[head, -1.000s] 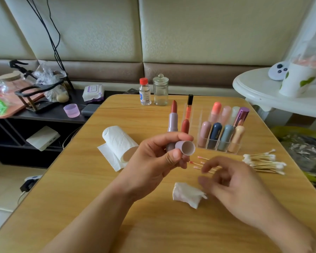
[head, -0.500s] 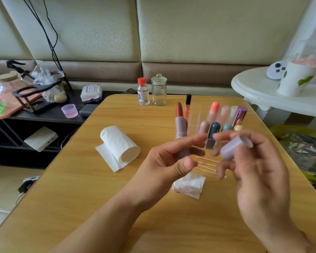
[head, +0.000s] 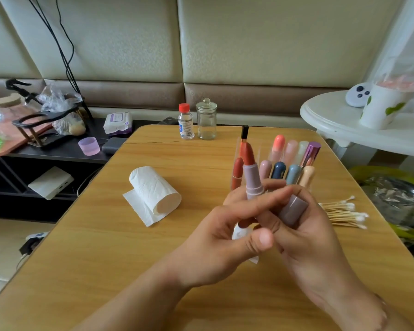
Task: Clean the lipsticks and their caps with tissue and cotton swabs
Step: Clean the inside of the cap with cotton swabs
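My left hand (head: 225, 232) holds an open mauve lipstick (head: 252, 176) upright, its red-brown bullet pointing up. My right hand (head: 304, 237) grips the mauve cap (head: 293, 210) just right of the tube, and the two hands touch. A crumpled tissue (head: 239, 232) lies on the table, mostly hidden under my hands. A tissue roll (head: 154, 193) lies to the left. A pile of cotton swabs (head: 344, 212) lies to the right. A clear organiser (head: 236, 180) behind my hands holds several more lipsticks.
A small red-capped bottle (head: 186, 121) and a glass jar (head: 206, 119) stand at the far edge of the wooden table (head: 105, 247). A white round side table (head: 332, 123) with a cup stands at right. A dark low shelf (head: 65, 150) with clutter is at left.
My right hand took the cap from my left hand a second ago and has come down and inward against the left hand. The lipstick stays upright in my left hand.
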The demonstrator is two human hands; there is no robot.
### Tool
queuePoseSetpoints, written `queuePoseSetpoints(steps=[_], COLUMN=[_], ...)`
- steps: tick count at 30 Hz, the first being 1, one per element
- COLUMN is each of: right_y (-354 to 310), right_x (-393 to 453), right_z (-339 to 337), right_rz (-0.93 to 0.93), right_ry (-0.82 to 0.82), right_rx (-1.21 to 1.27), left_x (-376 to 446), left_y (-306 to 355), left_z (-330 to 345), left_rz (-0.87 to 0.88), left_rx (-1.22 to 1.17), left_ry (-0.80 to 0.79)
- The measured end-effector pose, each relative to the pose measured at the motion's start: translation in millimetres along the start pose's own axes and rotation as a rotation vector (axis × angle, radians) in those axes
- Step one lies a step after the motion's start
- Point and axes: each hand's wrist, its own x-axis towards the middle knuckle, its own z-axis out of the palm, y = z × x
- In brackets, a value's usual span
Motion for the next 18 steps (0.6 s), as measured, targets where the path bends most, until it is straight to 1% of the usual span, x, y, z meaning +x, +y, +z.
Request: queuePoseSetpoints(steps=[2,3,4,6,7,8,14,18], right_y=[-3.7,-4.7,-5.4,-5.0,-4.4,-4.5,-3.8,-2.7], right_x=[-1.4,-2.0,-2.4,-3.3,-3.9,-4.8,-8.0,-9.5], right_z=[-0.8,-1.6,-1.9,-1.7,-1.0,0.7,3.1,1.6], right_rz=[-0.01,-0.006,-0.002,-0.024,-0.032,-0.028,0.045,0.102], right_ry=[0.003,0.007,0.008,-0.012,-0.029,-0.042,-0.085,-0.138], right_rx=[-0.041,-0.027,0.006,0.019,-0.009,-0.037,-0.034,0.13], left_x=[-0.8,-0.7,0.1,1.6,2.5,3.1,0.8,-1.0], left_y=[0.1,0.5,0.4,-1.6,-2.3,-2.2,4.2,5.7], left_z=[-2.6,-3.6,-4.9,-7.5,-8.1,-7.8,-3.5,-5.2], left_rz=[0.027,0.037,0.041,0.012,-0.011,-0.038,-0.099,-0.133], left_rx=[-0.074,-0.145,-0.224,-0.335,-0.367,-0.381,-0.42,-0.401], left_ry=[0.01,0.047,0.122,0.334,0.414,0.447,0.381,0.326])
